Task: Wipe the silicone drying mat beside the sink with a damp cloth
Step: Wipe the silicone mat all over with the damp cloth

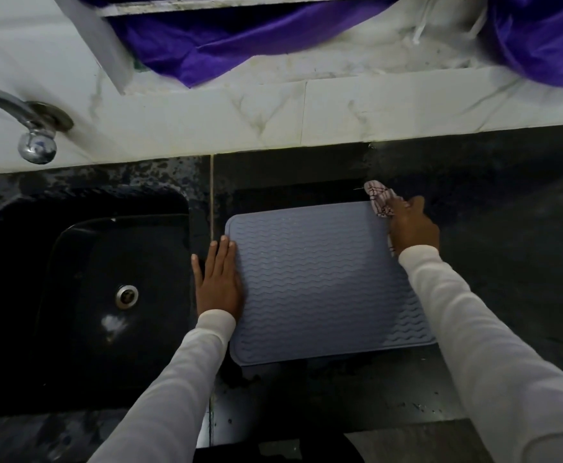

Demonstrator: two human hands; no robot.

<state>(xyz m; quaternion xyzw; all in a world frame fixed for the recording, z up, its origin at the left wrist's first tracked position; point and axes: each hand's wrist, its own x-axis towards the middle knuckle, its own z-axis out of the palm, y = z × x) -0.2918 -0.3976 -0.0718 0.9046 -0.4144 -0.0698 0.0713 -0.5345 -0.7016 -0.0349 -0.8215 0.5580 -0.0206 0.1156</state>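
Note:
A blue-grey silicone drying mat (323, 282) with wavy ridges lies flat on the dark counter, just right of the sink. My left hand (218, 279) rests flat, fingers together, on the mat's left edge. My right hand (412, 225) sits at the mat's far right corner, closed around a pale pink patterned cloth (378, 198). The cloth sticks out past my fingers onto the corner, and a strip of it shows below my wrist.
A black sink (83, 289) with a metal drain (127, 295) lies to the left. A chrome tap (29, 128) juts from the white marble-tiled wall (273, 108). Purple fabric (206, 51) hangs above. The dark counter (507, 228) extends right, and its front edge is near me.

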